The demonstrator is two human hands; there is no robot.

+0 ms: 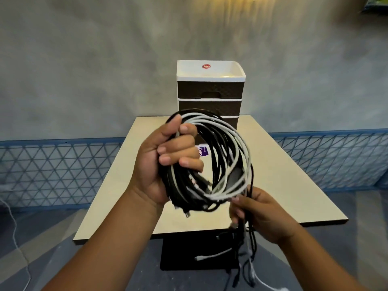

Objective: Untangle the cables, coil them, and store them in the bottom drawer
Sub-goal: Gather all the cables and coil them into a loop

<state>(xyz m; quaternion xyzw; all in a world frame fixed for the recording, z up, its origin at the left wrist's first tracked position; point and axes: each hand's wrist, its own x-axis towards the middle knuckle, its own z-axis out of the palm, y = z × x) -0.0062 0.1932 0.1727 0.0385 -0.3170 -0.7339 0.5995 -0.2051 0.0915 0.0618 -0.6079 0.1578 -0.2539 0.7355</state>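
A: Hands? 
B: Left hand [168, 156] fists around the coil [212, 160] of black and white cables, held above the table [283, 164]. Right hand [260, 213] pinches the loose tails [245, 248] below the coil.

A: Progress? 
B: Judged mid-coiling; ends still dangle. Drawer unit [210, 97], matte woven-look fronts, white glossy top, stands behind the coil, visible drawers closed. Storing remains.
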